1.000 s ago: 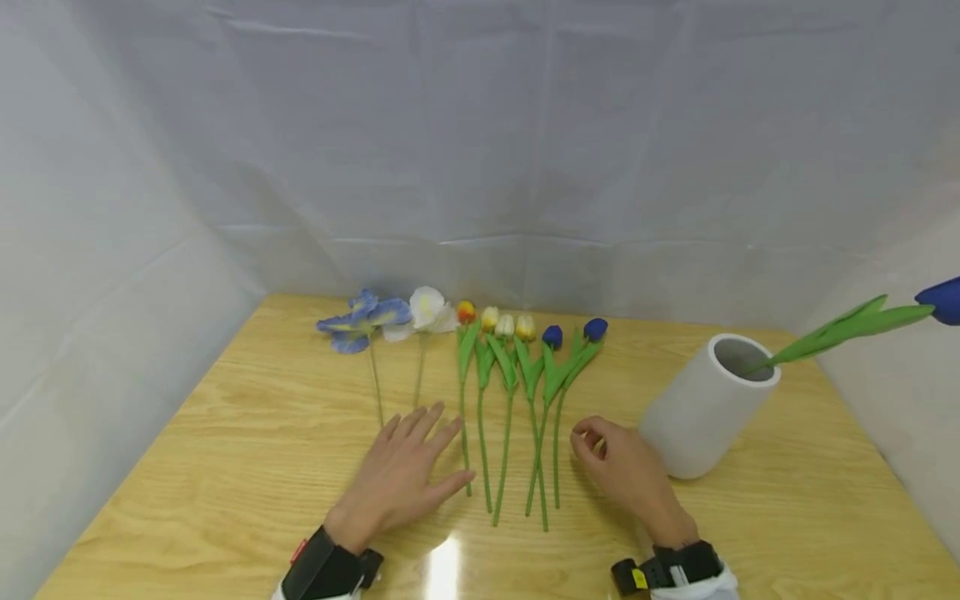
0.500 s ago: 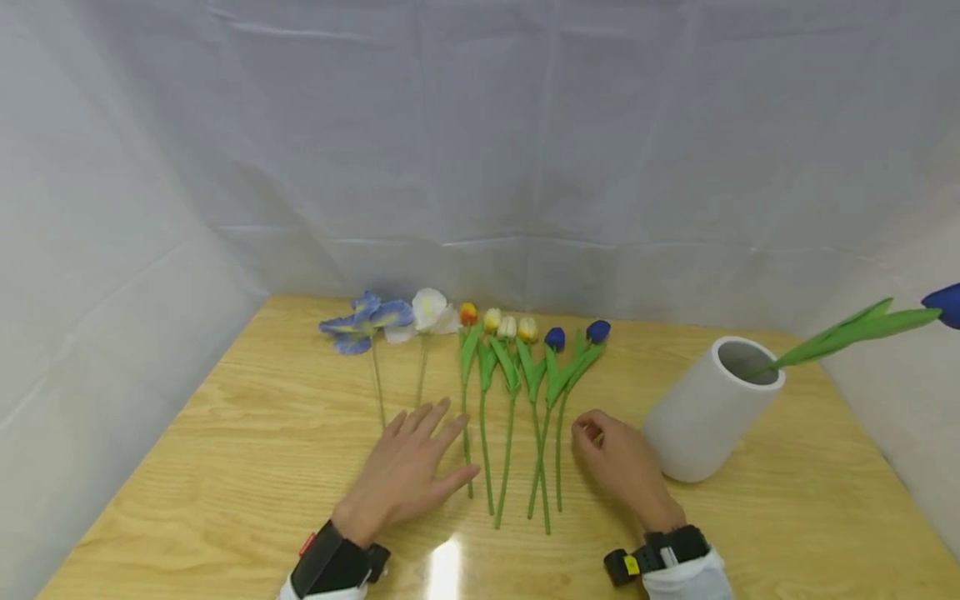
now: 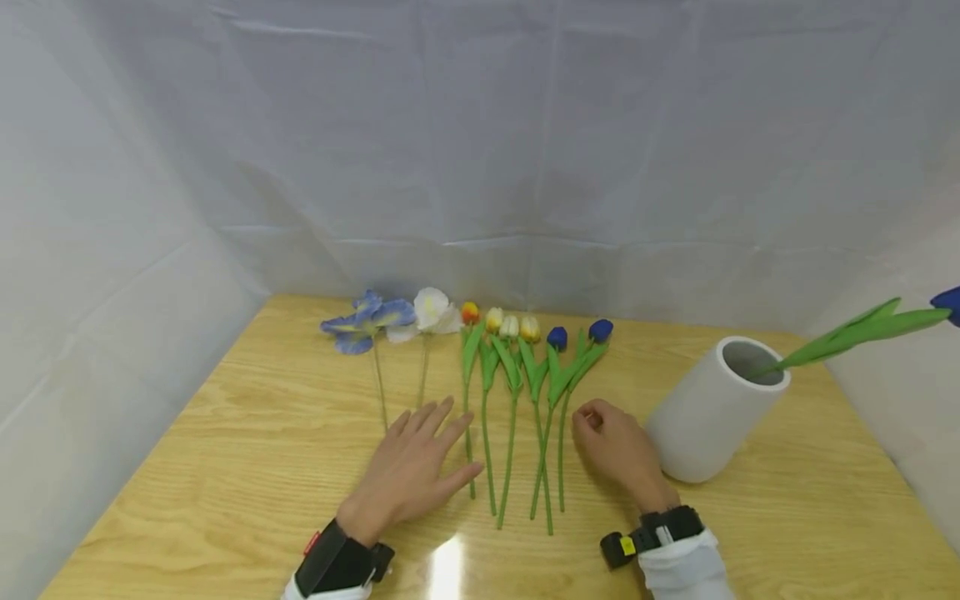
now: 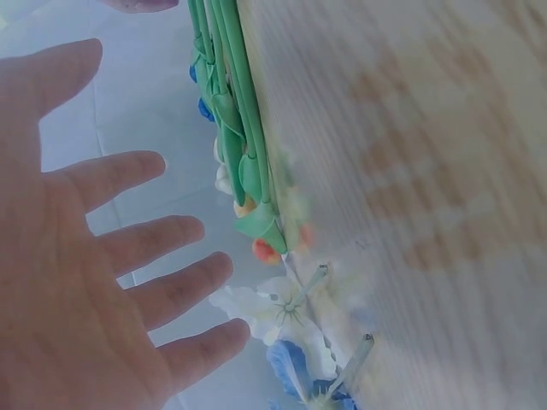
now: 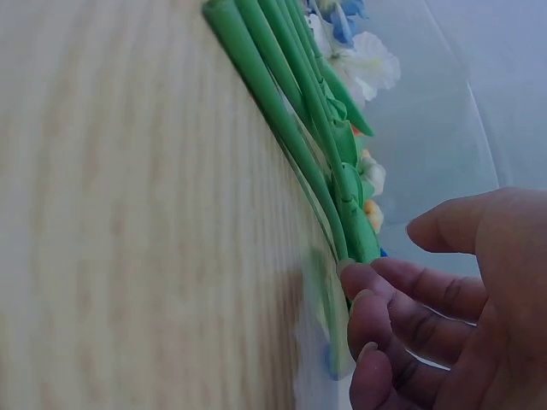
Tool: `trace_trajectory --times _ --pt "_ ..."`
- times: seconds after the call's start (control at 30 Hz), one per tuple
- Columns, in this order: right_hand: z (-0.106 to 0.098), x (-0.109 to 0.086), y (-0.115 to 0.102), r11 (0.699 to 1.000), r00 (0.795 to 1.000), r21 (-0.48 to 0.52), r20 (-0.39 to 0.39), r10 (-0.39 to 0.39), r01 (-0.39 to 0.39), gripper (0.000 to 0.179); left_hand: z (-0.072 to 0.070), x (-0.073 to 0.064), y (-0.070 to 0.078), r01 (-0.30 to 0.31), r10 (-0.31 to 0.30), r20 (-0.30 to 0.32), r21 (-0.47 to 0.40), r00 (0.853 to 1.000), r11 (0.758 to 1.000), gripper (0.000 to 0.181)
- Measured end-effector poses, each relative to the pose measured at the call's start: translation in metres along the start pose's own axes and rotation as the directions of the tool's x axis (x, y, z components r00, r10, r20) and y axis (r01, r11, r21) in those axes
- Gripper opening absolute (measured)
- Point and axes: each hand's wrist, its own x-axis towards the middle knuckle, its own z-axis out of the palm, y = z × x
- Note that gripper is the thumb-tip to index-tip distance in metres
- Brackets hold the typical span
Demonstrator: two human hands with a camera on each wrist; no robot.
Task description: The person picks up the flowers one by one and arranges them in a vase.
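Observation:
My left hand [image 3: 416, 467] hovers with its fingers spread and straight, near the stem ends of the blue iris-like flower [image 3: 367, 319] and the white flower [image 3: 432, 312]. Its palm shows in the left wrist view, holding nothing. My right hand [image 3: 618, 450] has loosely curled fingers, with thumb and index finger apart and nothing between them. Those fingertips are close to the stem of the rightmost blue tulip [image 3: 601, 331]; whether they touch it I cannot tell. Between the hands lie an orange tulip [image 3: 470, 313], several whitish-yellow tulips [image 3: 510, 327] and another blue tulip [image 3: 557, 337].
A white vase [image 3: 708, 417] stands right of my right hand, with one blue tulip [image 3: 862, 333] leaning out to the right. The wooden table [image 3: 225, 467] meets a pale cloth backdrop [image 3: 480, 167] at the back and sides.
My right wrist has shifted slightly left and away from me, while its fingers stay beside the rightmost stem. The left hand barely moves. The flowers and vase stay in place; the view shifts slightly.

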Motion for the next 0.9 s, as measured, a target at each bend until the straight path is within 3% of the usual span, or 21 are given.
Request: trace_trajectory --times 0.37,0.9 --pt "0.005 0.013 0.006 0.999 0.999 0.02 0.03 0.04 -0.041 0.032 0.002 0.001 0.0 0.011 -0.011 -0.01 0.007 1.0 1.0 0.064" --pt "0.013 0.027 0.0 0.995 0.995 -0.039 0.036 0.094 -0.093 0.035 0.005 0.002 0.002 -0.01 0.01 -0.023 0.014 1.0 1.0 0.063"
